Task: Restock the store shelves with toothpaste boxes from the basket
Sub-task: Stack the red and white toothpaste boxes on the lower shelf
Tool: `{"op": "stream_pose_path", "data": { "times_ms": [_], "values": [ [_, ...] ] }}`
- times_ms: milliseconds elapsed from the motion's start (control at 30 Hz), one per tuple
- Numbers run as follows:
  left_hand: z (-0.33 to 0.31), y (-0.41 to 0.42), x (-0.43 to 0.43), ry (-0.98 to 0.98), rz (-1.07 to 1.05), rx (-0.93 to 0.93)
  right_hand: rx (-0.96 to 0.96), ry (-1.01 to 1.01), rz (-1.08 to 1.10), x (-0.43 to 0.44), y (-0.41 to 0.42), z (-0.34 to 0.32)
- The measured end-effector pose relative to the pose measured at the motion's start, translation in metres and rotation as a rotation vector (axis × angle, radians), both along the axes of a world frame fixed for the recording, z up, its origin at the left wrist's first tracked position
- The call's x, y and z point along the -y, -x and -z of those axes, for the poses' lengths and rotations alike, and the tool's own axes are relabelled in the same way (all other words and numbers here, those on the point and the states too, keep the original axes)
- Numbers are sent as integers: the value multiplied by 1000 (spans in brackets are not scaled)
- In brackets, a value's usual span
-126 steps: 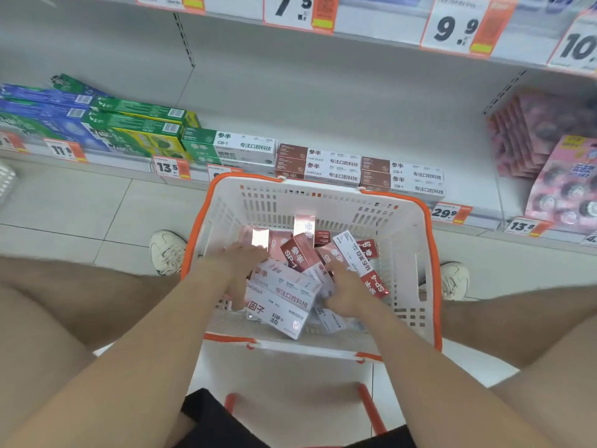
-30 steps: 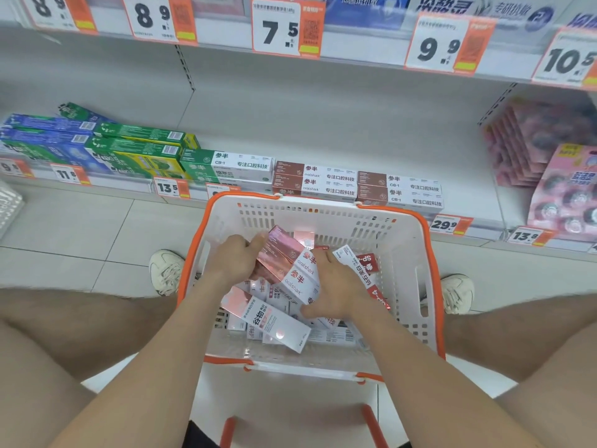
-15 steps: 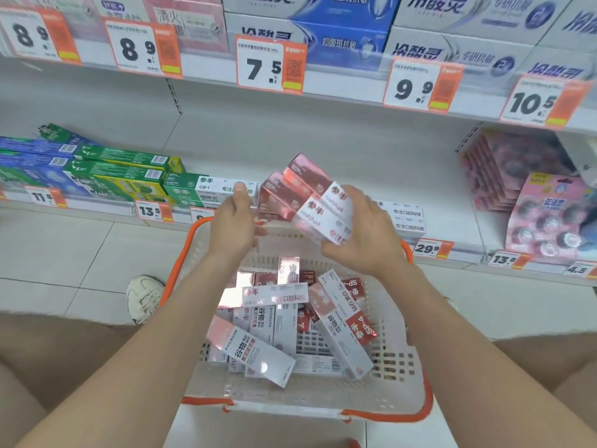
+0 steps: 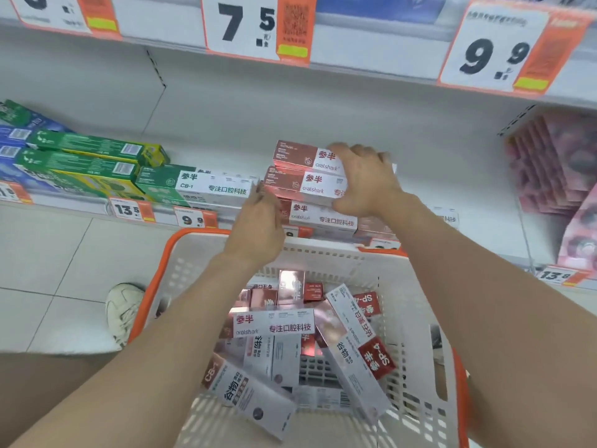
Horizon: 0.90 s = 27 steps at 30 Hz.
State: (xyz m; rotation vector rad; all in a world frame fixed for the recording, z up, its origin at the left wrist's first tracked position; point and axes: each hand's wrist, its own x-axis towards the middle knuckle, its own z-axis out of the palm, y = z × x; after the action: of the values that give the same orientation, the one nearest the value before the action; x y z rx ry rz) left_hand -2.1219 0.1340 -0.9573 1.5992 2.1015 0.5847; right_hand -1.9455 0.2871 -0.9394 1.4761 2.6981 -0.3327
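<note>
Nearest the camera, a white basket with an orange rim is sitting on the floor between the person's legs, holding a loose heap of toothpaste boxes; these are lying crosswise at mixed angles, the uppermost one running left to right with its printed face up, another slanting from upper left to lower right. A white shoe is resting on the tiles just left of the basket. Beyond the basket, both arms are reaching to the lower shelf. The right hand is closing its grip over the right ends of two red-and-white boxes, stacked flat with their long axes running left to right along the shelf front, on top of a matching box. The left hand is touching their left ends with fingers extended, its grip open. Left of this stack, green-and-white boxes and green boxes are lying lengthwise. Farthest, price tags are hanging from the upper shelf edge.
</note>
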Motion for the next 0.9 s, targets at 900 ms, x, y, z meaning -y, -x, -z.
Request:
{"op": "stream_pose_path", "data": {
  "times_ms": [900],
  "values": [
    [36,7,6,-259,-123,-217,145,32,-82,-9,7,56]
  ]
}}
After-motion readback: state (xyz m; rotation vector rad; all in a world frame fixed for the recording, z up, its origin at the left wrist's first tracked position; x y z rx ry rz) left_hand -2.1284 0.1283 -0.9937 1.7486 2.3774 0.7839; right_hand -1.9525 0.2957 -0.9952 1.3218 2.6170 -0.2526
